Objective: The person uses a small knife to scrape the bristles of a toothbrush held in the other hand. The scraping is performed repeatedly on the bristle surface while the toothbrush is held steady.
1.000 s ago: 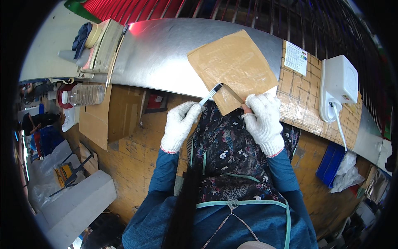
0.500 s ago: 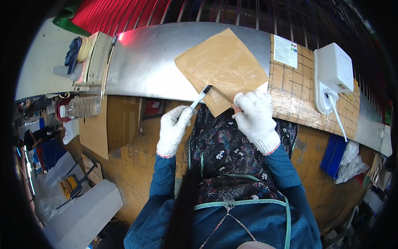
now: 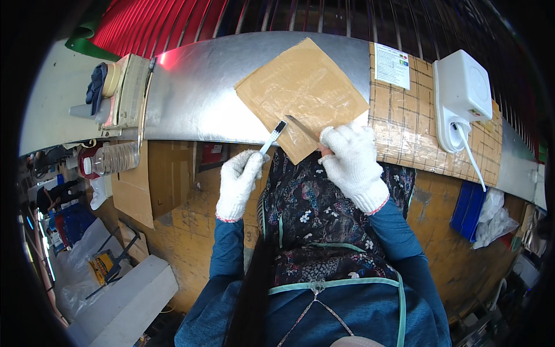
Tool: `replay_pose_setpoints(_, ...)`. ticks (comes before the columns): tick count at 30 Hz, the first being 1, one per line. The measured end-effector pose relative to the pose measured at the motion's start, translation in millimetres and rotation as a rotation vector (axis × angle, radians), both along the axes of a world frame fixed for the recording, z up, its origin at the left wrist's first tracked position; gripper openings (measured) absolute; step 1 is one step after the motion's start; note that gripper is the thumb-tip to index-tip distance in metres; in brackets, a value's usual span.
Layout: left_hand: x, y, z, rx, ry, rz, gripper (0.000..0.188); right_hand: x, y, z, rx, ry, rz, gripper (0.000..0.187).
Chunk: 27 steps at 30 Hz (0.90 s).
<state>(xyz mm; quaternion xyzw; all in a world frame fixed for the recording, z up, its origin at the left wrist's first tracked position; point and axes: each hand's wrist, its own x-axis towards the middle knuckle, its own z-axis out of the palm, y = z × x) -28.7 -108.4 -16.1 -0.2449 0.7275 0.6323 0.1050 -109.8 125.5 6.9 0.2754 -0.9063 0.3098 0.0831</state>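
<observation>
My left hand [image 3: 239, 179], in a white knit glove, is closed around the pale handle of a toothbrush [image 3: 273, 137]. Its dark bristled head points up and away, just left of a thin, flat blade-like strip [image 3: 302, 129]. The near end of that strip runs into my gloved right hand [image 3: 354, 165], whose fingers are closed on it; its exact kind is unclear. Under both tools lies a square brown board [image 3: 306, 81] with a shiny, taped-looking surface. One corner juts over the bench's near edge toward my apron.
A metal bench [image 3: 196, 87] runs across, with vertical bars behind it. On the right, a white device [image 3: 462, 87] with a cord stands on taped cardboard [image 3: 399, 127] beside a printed sheet [image 3: 392, 65]. A box [image 3: 128, 92] stands left; a clear bottle [image 3: 118, 158] lies below it.
The toothbrush head has moved a little left and down, off the strip's tip, which it met before. My right hand keeps its hold. The whole view has shifted slightly.
</observation>
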Motion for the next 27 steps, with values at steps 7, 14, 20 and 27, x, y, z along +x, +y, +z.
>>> replay_pose_setpoints(7, -2.3, 0.1, 6.0, 0.095, -0.057, 0.012, 0.033, -0.6, 2.9, 0.1, -0.02, -0.013, 0.024, 0.017)
replay_pose_setpoints(14, -2.0, 1.9, 7.4, 0.129, -0.055, 0.026, 0.034, 0.7, 2.9, -0.3, -0.022, 0.003, 0.036, 0.016)
replay_pose_setpoints(20, -1.2, 1.5, 5.4, 0.125, -0.054, 0.031, 0.033, 1.1, 2.0, -0.9, -0.024, 0.024, 0.036, 0.016)
replay_pose_setpoints(27, -0.4, 1.8, 4.9, 0.106, -0.051, 0.033, 0.032, 1.8, 1.6, 0.4, -0.025, 0.018, 0.039, 0.017)
